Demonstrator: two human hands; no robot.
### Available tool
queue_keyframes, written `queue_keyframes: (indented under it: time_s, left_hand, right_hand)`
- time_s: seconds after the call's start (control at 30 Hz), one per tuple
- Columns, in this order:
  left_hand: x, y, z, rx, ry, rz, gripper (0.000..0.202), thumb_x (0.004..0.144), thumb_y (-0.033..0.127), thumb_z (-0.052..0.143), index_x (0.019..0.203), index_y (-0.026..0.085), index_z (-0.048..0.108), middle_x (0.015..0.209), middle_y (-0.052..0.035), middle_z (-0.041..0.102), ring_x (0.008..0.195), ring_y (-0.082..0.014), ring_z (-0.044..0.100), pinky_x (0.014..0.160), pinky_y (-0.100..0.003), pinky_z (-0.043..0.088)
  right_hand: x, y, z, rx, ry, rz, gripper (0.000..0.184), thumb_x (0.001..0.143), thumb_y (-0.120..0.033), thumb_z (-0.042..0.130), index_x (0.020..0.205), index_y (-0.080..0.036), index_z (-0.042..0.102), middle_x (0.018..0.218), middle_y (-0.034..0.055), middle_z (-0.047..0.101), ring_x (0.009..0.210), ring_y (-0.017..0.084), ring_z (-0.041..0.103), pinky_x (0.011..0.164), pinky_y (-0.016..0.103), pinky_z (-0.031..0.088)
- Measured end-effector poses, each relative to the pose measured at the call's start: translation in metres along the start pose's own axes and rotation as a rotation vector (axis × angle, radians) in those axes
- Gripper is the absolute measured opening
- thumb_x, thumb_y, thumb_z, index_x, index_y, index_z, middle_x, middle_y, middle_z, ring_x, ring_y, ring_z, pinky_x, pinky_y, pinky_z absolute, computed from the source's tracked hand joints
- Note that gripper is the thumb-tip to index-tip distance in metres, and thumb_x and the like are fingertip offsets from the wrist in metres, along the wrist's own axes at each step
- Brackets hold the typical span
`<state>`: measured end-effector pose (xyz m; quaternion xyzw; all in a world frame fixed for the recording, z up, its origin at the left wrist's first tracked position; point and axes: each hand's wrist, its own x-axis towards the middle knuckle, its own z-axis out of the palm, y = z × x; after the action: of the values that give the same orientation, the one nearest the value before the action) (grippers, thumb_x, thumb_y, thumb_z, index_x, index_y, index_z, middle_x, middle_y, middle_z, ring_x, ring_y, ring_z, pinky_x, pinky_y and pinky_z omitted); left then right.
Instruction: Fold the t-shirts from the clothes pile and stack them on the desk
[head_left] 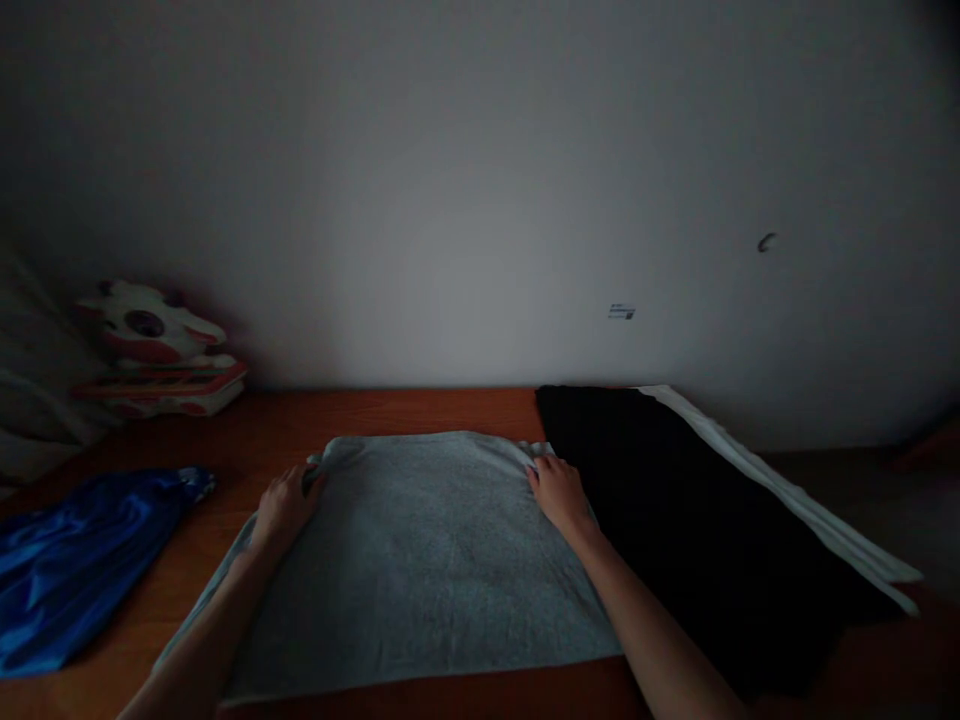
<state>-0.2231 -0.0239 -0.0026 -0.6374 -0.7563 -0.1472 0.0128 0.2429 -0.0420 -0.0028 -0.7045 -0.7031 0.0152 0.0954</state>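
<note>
A light grey cloth garment (435, 560) lies spread on the wooden table in front of me. At its far left edge, my left hand (289, 505) has its fingers curled on the fabric. My right hand (559, 490) grips the far right edge, where the cloth bunches into small folds under the fingers. Between the two hands the far edge runs nearly straight, and the near edge lies close to the table's front. Parts of the garment's sides are hidden by my forearms.
Black cloth (675, 520) lies right of the grey garment, over white cloth (780, 480). Blue cloth (90, 560) sits crumpled at the left. A cow-shaped toy keyboard (161, 350) stands at the back left of the wooden table (390, 405), against the wall (465, 200).
</note>
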Motion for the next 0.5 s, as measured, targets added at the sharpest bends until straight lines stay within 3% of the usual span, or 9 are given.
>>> queue_keyframes:
  time_s: [0.07,0.17,0.27,0.4,0.5]
  left_hand:
    - [0.006,0.001,-0.012,0.067,-0.053,0.029,0.051,0.092,0.045,0.043,0.128,0.016,0.066,0.119,-0.0183,0.073,0.111,-0.0388,0.066,0.093,-0.048,0.051]
    - [0.017,0.009,-0.033,0.112,-0.246,0.031,0.041,0.088,0.04,0.05,0.117,0.02,0.073,0.109,-0.0159,0.077,0.103,-0.0409,0.069,0.086,-0.049,0.052]
    - [0.022,0.026,-0.048,0.102,-0.365,-0.025,0.033,0.088,0.033,0.049,0.106,0.021,0.074,0.1,-0.0144,0.077,0.095,-0.0365,0.072,0.079,-0.044,0.055]
    - [0.022,0.058,-0.054,0.089,-0.195,-0.066,0.033,0.093,0.034,0.044,0.111,0.019,0.068,0.099,-0.0121,0.076,0.094,-0.0347,0.072,0.079,-0.045,0.057]
    - [0.029,0.096,-0.06,0.015,-0.056,0.01,0.037,0.096,0.035,0.042,0.115,0.014,0.065,0.101,-0.0149,0.074,0.1,-0.0376,0.071,0.083,-0.048,0.056]
  right_hand:
    - [-0.003,0.002,-0.013,0.028,-0.048,-0.041,0.028,0.101,-0.032,0.049,0.115,-0.017,0.069,0.125,0.0167,0.068,0.116,0.027,0.063,0.095,0.036,0.045]
    - [-0.007,0.006,-0.031,0.084,-0.117,-0.076,0.019,0.094,-0.031,0.063,0.109,-0.021,0.07,0.113,0.0102,0.074,0.103,0.021,0.069,0.084,0.028,0.047]
    - [-0.021,0.01,-0.048,0.123,-0.127,-0.064,0.017,0.095,-0.033,0.061,0.103,-0.02,0.07,0.105,0.0087,0.076,0.097,0.021,0.072,0.079,0.026,0.047]
    - [-0.068,0.015,-0.066,0.217,0.028,-0.074,0.024,0.102,-0.032,0.047,0.109,-0.02,0.067,0.11,0.0093,0.075,0.102,0.021,0.071,0.086,0.028,0.05]
    - [-0.113,0.026,-0.082,0.367,0.232,-0.118,0.029,0.101,-0.036,0.045,0.117,-0.022,0.065,0.112,0.0086,0.075,0.105,0.022,0.071,0.091,0.032,0.052]
